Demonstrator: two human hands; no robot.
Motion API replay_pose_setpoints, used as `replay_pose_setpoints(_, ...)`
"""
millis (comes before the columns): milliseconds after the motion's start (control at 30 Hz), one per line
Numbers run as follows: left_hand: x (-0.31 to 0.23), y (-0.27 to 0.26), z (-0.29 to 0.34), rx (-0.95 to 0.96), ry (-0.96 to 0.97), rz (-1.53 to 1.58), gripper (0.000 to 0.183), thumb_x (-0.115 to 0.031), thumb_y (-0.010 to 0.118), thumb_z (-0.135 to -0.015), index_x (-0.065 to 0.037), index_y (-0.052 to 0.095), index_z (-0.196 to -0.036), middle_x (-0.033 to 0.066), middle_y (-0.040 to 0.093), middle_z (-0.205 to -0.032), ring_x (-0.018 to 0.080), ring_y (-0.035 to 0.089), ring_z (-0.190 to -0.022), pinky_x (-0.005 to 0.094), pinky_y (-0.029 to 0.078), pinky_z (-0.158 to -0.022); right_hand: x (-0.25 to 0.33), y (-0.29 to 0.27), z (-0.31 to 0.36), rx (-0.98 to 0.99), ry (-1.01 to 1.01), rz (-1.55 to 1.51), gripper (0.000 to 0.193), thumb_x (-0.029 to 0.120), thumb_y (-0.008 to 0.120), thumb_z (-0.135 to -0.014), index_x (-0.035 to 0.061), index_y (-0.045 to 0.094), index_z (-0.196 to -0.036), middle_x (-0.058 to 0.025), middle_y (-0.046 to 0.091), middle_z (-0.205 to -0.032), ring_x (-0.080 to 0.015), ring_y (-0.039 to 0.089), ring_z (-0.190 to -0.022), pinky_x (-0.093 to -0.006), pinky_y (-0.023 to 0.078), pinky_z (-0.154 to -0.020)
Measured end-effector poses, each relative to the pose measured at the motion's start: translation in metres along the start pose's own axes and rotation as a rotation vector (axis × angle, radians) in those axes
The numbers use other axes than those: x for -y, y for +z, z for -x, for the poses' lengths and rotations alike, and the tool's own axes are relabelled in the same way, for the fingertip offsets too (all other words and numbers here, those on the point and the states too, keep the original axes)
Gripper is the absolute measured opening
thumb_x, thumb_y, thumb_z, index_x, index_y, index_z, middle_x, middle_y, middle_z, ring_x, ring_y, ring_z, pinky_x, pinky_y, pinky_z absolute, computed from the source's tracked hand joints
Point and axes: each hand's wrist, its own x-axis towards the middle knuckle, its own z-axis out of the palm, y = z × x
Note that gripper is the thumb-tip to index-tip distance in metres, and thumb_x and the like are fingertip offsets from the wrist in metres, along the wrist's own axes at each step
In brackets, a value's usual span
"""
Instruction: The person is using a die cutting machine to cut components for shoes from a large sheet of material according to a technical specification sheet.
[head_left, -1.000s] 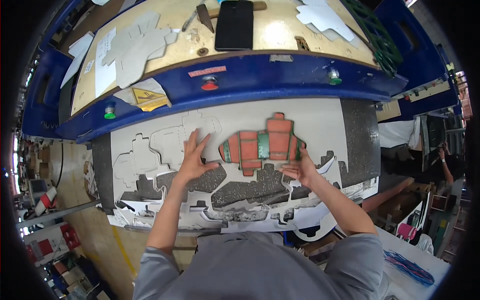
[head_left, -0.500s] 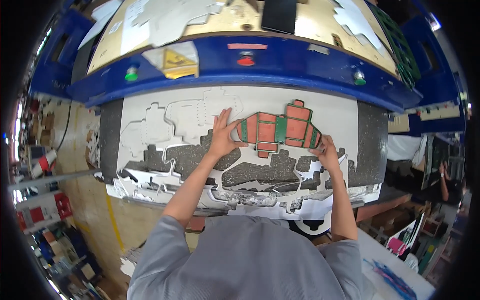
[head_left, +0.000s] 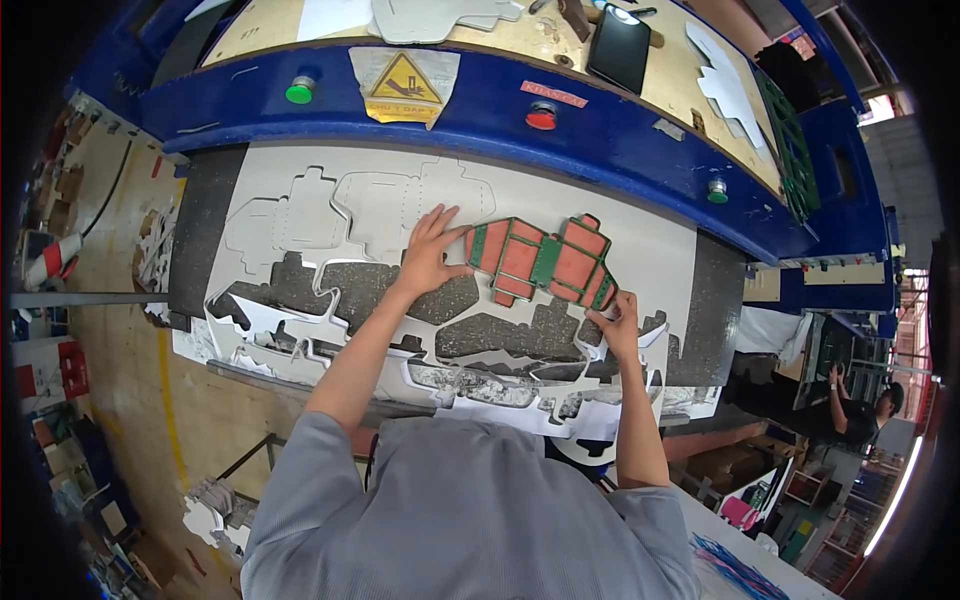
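A flat die-cut box blank (head_left: 540,262), printed orange and green, lies on a large grey cardboard sheet (head_left: 300,215) on the dark bed of a blue machine. My left hand (head_left: 430,250) rests flat with fingers spread on the sheet, its fingertips touching the blank's left end. At the blank's lower right corner my right hand (head_left: 615,320) pinches the edge. Unprinted blank outlines are still in the sheet to the left, and jagged cutout gaps (head_left: 500,335) show the dark bed in front of my hands.
The machine's blue front rail carries a green button (head_left: 299,92), a red button (head_left: 541,116) and a yellow warning sign (head_left: 404,80). A black phone (head_left: 620,48) and grey cutouts lie on the wooden shelf behind. Another person (head_left: 850,405) stands at the right. Cardboard scrap hangs off the near edge.
The view has swung, so the machine now sits tilted in the picture. Both hands stay on the printed blank, left at its left end, right at its lower right corner.
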Motion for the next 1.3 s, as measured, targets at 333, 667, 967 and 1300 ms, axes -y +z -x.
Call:
replay_pose_setpoints(333,-0.012,0.007,0.0,-0.042,-0.03,0.11,0.077,-0.027,0.086,-0.058,-0.007,0.057,-0.125,0.0113,0.041,-0.145,0.0316,0.028,-0.14,0.0482,0.021,-0.116,-0.009,-0.013,0.0,-0.02,0.066,0.02,0.047,0.01,0.086,-0.062,-0.0004,0.061,-0.1,-0.0038,0.043,-0.093,-0.0171,0.041,-0.079,-0.0294,0.04,-0.071)
replay_pose_setpoints(667,-0.007,0.011,-0.005,-0.044,0.016,0.137,0.069,-0.025,0.088,-0.055,-0.011,0.064,-0.118,0.0119,0.043,-0.144,0.0327,0.031,-0.138,0.048,0.023,-0.114,-0.008,-0.011,0.0,-0.02,0.084,0.033,0.048,0.012,0.085,-0.065,0.0015,0.062,-0.106,-0.0056,0.044,-0.099,-0.0193,0.045,-0.088,-0.0285,0.04,-0.077)
replay_pose_setpoints(967,-0.005,0.009,-0.011,-0.037,0.018,0.079,0.068,-0.026,0.086,-0.058,-0.011,0.063,-0.12,0.0118,0.042,-0.145,0.0324,0.03,-0.139,0.0481,0.023,-0.114,-0.006,-0.011,-0.005,-0.045,0.082,0.038,0.048,0.016,0.086,-0.065,0.0011,0.063,-0.103,-0.0058,0.045,-0.099,-0.019,0.045,-0.089,-0.0299,0.041,-0.076)
replay_pose_setpoints(1300,0.003,0.015,-0.013,-0.045,0.079,0.122,0.069,-0.026,0.087,-0.056,-0.01,0.064,-0.12,0.0118,0.043,-0.144,0.033,0.029,-0.139,0.047,0.024,-0.114,-0.021,-0.009,-0.002,-0.115,-0.047,0.062,0.051,0.017,0.088,-0.061,0.0016,0.064,-0.104,-0.0074,0.049,-0.102,-0.022,0.048,-0.096,-0.0322,0.043,-0.084)
